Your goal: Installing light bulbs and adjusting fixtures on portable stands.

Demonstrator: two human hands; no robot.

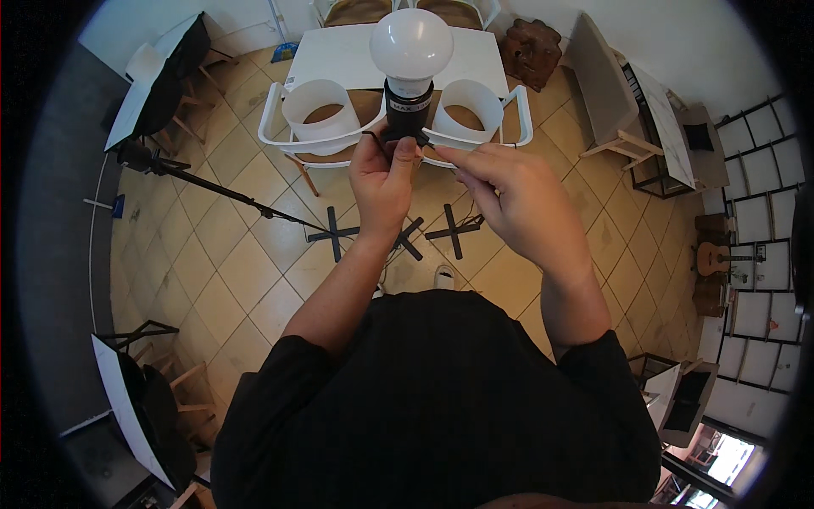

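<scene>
Left hand [383,174] fingers clamped round black socket [407,119] (white bulb [411,42] upright); right hand [517,199] fingers pinch thin wire [496,146].

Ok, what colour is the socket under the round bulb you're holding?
Black: the plastic lamp socket beneath the round white bulb shows in the head view, gripped by the left hand.

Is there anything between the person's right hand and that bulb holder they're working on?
Nothing visible. The left hand already grips the black socket under the white bulb. The right hand sits just beside it, fingertips pinching a thin black wire leading to the socket.
</scene>
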